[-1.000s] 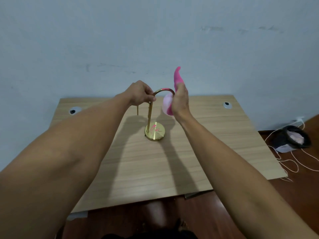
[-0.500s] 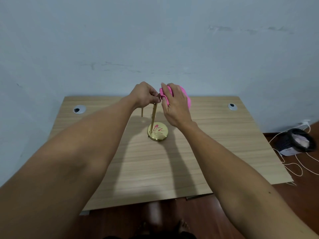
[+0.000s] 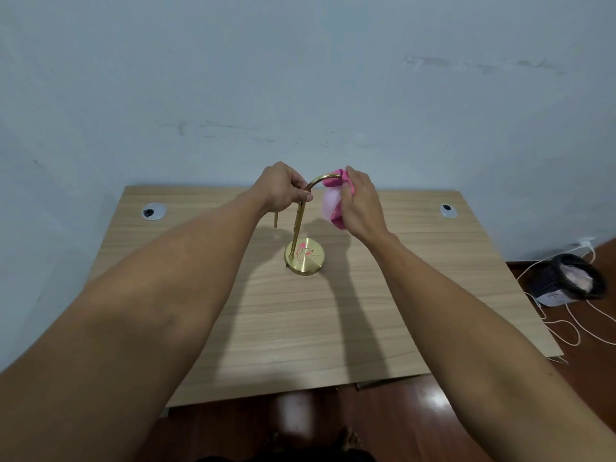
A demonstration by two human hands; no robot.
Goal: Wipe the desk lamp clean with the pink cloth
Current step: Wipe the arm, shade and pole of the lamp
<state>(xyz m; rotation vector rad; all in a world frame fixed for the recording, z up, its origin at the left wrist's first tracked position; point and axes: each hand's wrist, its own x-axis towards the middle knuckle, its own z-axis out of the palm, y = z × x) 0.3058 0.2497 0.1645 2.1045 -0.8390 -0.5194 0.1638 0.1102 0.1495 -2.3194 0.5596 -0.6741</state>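
Desk lamp (image 3: 301,241) stands mid-counter (image 3: 433,295), left hand (image 3: 283,190) gripping its curved gold neck. Right hand (image 3: 361,205), which half a second ago covered the shade from above, now presses the pink cloth (image 3: 335,203) against the shade's right side; wiping continues.

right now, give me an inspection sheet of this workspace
surface: wooden desk, two cable grommets near its back corners
job's things: brass desk lamp standing upright on its round base; pink cloth against the pale lampshade
clutter: nothing seen on the desk
hands: left hand grips the curved arm; right hand holds the cloth at the shade
cables: white cords loose on the floor, right
surroundings: pale scuffed wall; dark bin on wooden floor
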